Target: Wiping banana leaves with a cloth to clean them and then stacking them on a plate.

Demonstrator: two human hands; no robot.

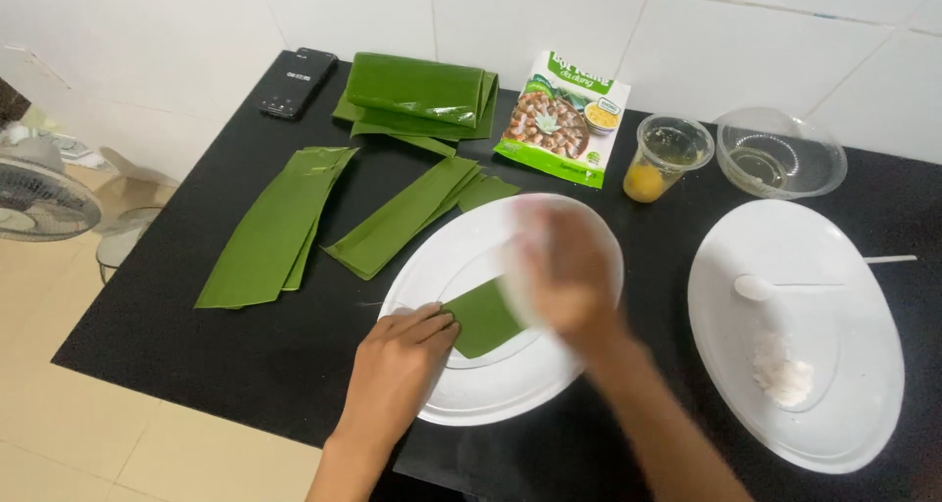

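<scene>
Black counter (245,365), viewed from above. Far left edge: a dark phone (297,82) lies flat, well apart from the work.

Cut banana-leaf strips (275,225) lie flat in two loose stacks left of centre, with a folded leaf bundle (420,92) behind them near the tiled wall; all sit within reach of the near plate, probably as stock.

Left hand (397,365): fingers (432,323) flat and close together, pressing the left edge of a small leaf piece (483,317), which lies in the well of a white oval plate (471,389). The press appears to pin the leaf in place.

Right hand (569,271): motion-blurred over the leaf's right end; cannot tell whether its fingers are spread or closed, or whether they hold anything. A pale blur sits at its edge.

Behind the plate: a green food packet (564,119) leans toward the wall. Clear plastic cup (667,158) holds yellow liquid, possibly egg. Clear bowl (780,154) holds a little pale liquid.

Right: second white oval plate (726,365) carries a white spoon (775,286) and a small heap of white powder (782,376).
</scene>
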